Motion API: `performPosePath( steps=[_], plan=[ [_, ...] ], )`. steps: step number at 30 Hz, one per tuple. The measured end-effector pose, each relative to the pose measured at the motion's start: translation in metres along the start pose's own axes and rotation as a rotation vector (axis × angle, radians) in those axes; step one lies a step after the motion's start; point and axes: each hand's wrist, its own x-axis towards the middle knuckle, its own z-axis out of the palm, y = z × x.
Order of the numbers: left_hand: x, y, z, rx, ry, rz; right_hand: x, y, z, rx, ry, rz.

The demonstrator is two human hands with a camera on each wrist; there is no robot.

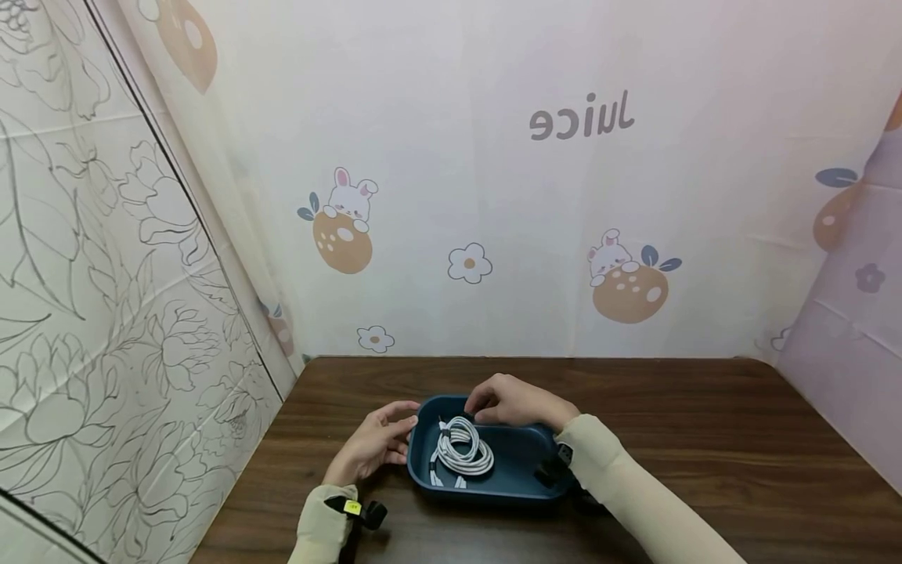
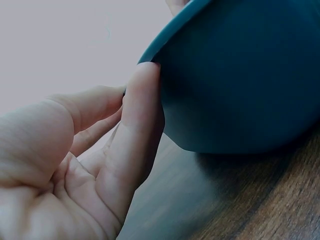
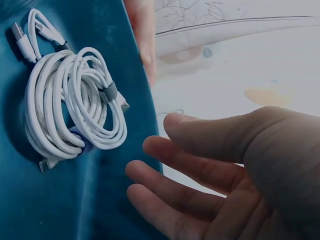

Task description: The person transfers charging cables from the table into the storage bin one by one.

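Two coiled white USB cables point(image 1: 461, 446) lie one partly over the other at the left end of a dark blue tray point(image 1: 521, 492). In the right wrist view, a grey tie binds the thinner coil point(image 3: 97, 142) and a bluish tie the thicker coil point(image 3: 37, 127); metal plugs stick out. My left hand point(image 1: 373, 442) touches the tray's left end from outside, a fingertip just under the rim in the left wrist view. My right hand point(image 1: 517, 401) hovers over the tray's far side, right of the cables, with loosely bent fingers point(image 3: 180, 187) and nothing held.
The tray stands on a dark brown wooden table point(image 1: 705, 454). Behind the table hangs a pale printed curtain point(image 1: 423, 196), with a flower-patterned sheet point(image 1: 127, 313) along the left. A black wrist camera point(image 1: 373, 515) is strapped at the left sleeve.
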Motion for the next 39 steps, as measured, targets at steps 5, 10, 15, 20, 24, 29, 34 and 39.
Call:
performPosePath(
  steps=[5, 10, 15, 20, 24, 29, 34, 39],
  plan=[
    [0.001, -0.001, 0.0, 0.0, 0.006, -0.009, -0.011, 0.004, -0.006, -0.001, 0.028, 0.001],
    [0.0, 0.0, 0.0, 0.0, 0.005, -0.007, -0.024, 0.008, -0.012, 0.01, 0.072, -0.008],
    [0.0, 0.001, 0.0, 0.003, -0.001, -0.001, -0.042, 0.012, -0.019, 0.016, 0.135, -0.003],
    [0.0, 0.001, 0.001, 0.009, 0.002, 0.001, -0.066, 0.021, -0.028, 0.026, 0.233, 0.042],
    [0.001, 0.0, 0.003, 0.016, 0.007, -0.001, -0.09, 0.031, -0.036, 0.064, 0.31, 0.07],
    [0.003, -0.003, 0.004, 0.022, 0.001, 0.006, -0.12, 0.046, -0.048, 0.068, 0.396, 0.106],
    [0.003, -0.003, 0.002, 0.016, 0.01, 0.008, -0.142, 0.059, -0.057, 0.068, 0.42, 0.129],
    [0.002, -0.004, 0.001, 0.009, 0.013, 0.008, -0.159, 0.07, -0.058, 0.041, 0.472, 0.157]
  ],
)
